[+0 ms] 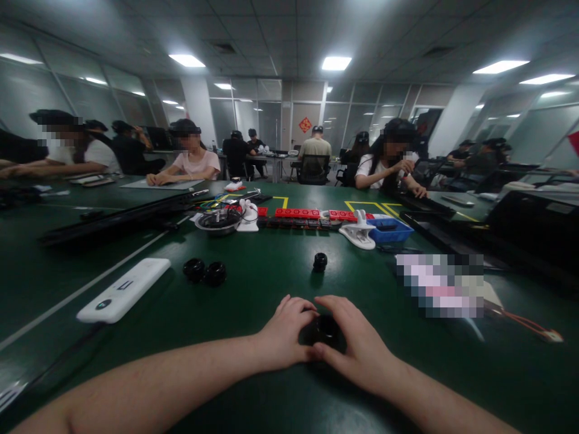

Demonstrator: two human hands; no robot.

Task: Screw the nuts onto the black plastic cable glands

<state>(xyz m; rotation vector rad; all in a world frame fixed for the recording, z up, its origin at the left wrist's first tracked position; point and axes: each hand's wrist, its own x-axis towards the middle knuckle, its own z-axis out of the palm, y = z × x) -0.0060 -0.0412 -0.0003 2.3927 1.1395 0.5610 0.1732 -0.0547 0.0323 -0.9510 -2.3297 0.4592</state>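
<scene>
Low in the middle of the head view, a glossy black ring-like part point(327, 327) sits at the green tabletop, its exact kind unclear. My left hand point(289, 331) curves round it from the left, thumb and fingers closed in against it. From the right my right hand point(355, 340) wraps it too, and its thumb tip meets my left thumb. The part's sides are mostly hidden by the fingers. Beyond the hands stands a similar small black part point(319, 261). Two more black round parts point(216, 273) lie side by side to the left.
A white power bank point(124, 289) with a cable lies left. Across the table are a metal bowl point(219, 222), red blocks point(297, 213), a white clamp point(359, 231) and a blue bin point(389, 230). A blurred packet point(438, 286) lies right. Several people sit beyond.
</scene>
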